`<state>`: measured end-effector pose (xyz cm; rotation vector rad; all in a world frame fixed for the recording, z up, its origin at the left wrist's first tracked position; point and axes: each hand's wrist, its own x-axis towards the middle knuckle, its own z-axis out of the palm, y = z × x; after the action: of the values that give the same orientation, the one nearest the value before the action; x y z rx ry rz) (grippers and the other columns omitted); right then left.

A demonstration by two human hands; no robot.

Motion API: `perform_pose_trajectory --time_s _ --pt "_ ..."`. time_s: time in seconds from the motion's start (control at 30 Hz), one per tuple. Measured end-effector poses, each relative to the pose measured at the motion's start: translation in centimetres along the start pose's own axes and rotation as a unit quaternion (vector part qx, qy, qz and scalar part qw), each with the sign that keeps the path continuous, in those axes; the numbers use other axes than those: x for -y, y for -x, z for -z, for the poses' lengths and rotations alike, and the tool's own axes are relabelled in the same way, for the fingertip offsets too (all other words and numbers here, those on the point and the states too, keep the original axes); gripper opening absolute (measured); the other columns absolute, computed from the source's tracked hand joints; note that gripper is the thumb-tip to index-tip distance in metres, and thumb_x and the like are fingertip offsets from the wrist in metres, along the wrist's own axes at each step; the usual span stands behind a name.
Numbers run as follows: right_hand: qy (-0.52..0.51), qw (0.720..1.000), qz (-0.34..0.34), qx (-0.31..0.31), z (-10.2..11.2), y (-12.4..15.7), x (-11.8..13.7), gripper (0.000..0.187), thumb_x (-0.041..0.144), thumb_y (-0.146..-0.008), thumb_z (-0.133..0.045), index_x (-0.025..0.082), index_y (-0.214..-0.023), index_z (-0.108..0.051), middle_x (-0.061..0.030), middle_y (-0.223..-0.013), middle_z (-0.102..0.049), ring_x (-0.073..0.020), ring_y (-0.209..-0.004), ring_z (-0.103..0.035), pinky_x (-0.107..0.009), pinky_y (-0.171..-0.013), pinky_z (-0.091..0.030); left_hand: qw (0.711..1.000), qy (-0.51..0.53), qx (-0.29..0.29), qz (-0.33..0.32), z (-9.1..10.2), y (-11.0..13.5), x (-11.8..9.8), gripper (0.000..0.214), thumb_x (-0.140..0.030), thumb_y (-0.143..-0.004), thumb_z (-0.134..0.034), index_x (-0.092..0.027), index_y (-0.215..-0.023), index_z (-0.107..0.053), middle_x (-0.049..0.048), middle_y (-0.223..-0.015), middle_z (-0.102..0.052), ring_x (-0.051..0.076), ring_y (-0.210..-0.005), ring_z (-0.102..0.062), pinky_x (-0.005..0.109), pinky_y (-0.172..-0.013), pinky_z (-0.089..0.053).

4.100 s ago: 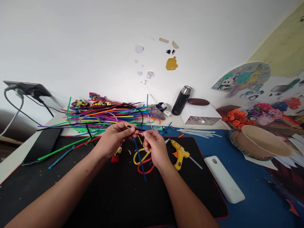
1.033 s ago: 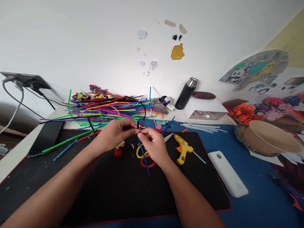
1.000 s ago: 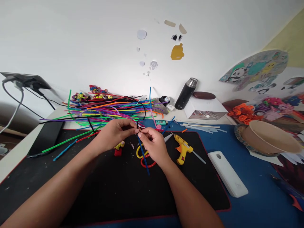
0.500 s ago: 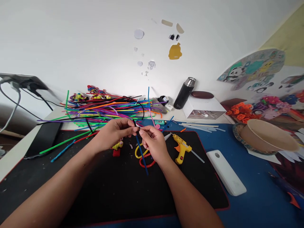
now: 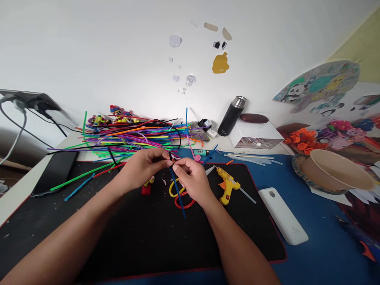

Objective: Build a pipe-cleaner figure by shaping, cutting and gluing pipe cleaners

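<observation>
My left hand [image 5: 142, 168] and my right hand [image 5: 191, 180] meet above a black mat [image 5: 142, 229], fingertips pinched together on a small bundle of pipe cleaners. A blue pipe cleaner [image 5: 178, 194] runs from the pinch down toward me, and its other end rises past the hands. A short black piece and a pinkish one sit at the pinch point. Both hands are closed on the bundle. Under my right hand lie scissors with yellow and red handles [image 5: 181, 198]. A small red and yellow figure [image 5: 146, 187] lies below my left hand.
A big heap of coloured pipe cleaners [image 5: 130, 138] lies behind the hands. A yellow glue gun [image 5: 227, 185], a white power bank [image 5: 282, 215], glue sticks [image 5: 252, 159], a black flask [image 5: 231, 115], a white box [image 5: 255, 136], a paper bowl [image 5: 338, 170] and a phone [image 5: 55, 172] stand around.
My fingers have shifted a little on the bundle, working it at the pinch. The hands stay in the same place above the mat. The view has drifted slightly.
</observation>
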<state>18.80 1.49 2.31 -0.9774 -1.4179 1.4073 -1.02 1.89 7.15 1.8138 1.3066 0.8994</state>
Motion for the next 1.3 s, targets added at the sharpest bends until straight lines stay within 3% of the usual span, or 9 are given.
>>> perform_pose_trajectory --time_s 0.3,0.5,0.67,0.97,1.3 --pt "0.071 0.997 0.02 0.003 0.0 -0.1 -0.1 0.02 0.04 -0.091 -0.068 0.021 -0.085 -0.066 0.0073 -0.06 -0.044 -0.0116 -0.054 -0.04 -0.026 -0.052 -0.032 0.995 -0.091 -0.001 -0.04 -0.2 0.2 -1.4 0.025 -0.044 -0.092 -0.069 -0.021 -0.081 -0.074 0.001 -0.08 -0.073 0.019 -0.075 -0.065 0.027 -0.071 -0.046" --pt "-0.068 0.997 -0.017 0.023 -0.3 -0.1 -0.6 0.032 0.053 -0.093 -0.072 0.022 -0.095 -0.066 0.0085 -0.058 -0.05 -0.0097 -0.044 -0.043 -0.024 -0.045 -0.033 0.998 0.041 -0.044 0.026 -0.5 0.0 -0.4 0.039 -0.058 -0.087 -0.076 -0.019 -0.089 -0.075 0.0021 -0.08 -0.073 0.018 -0.071 -0.063 0.027 -0.065 -0.048" --pt "-0.097 0.995 -0.015 0.009 -0.5 0.0 -0.5 0.036 0.056 -0.091 -0.076 0.022 -0.095 -0.066 0.0071 -0.059 -0.056 -0.0086 -0.044 -0.046 -0.022 -0.043 -0.035 0.989 0.124 -0.051 0.065 -0.4 -0.3 -0.7 0.05 -0.066 -0.077 -0.085 -0.018 -0.084 -0.072 0.0014 -0.073 -0.067 0.015 -0.062 -0.058 0.024 -0.054 -0.044" --pt "-0.122 0.992 -0.019 -0.028 -0.4 -0.1 -0.3 0.037 0.055 -0.089 -0.078 0.021 -0.093 -0.065 0.0079 -0.056 -0.054 -0.0081 -0.042 -0.044 -0.021 -0.04 -0.032 0.987 0.145 -0.016 0.062 -0.7 -0.4 -0.8 0.051 -0.066 -0.073 -0.088 -0.018 -0.083 -0.073 0.0004 -0.07 -0.065 0.015 -0.065 -0.058 0.025 -0.06 -0.047" --pt "-0.123 0.992 -0.017 -0.016 -0.7 0.1 -0.4 0.035 0.053 -0.089 -0.078 0.021 -0.098 -0.066 0.0079 -0.058 -0.056 -0.0079 -0.042 -0.045 -0.022 -0.041 -0.033 0.982 0.168 -0.039 0.072 -1.1 -0.4 -0.9 0.051 -0.065 -0.073 -0.089 -0.018 -0.082 -0.072 0.0001 -0.072 -0.065 0.014 -0.065 -0.057 0.025 -0.061 -0.049"
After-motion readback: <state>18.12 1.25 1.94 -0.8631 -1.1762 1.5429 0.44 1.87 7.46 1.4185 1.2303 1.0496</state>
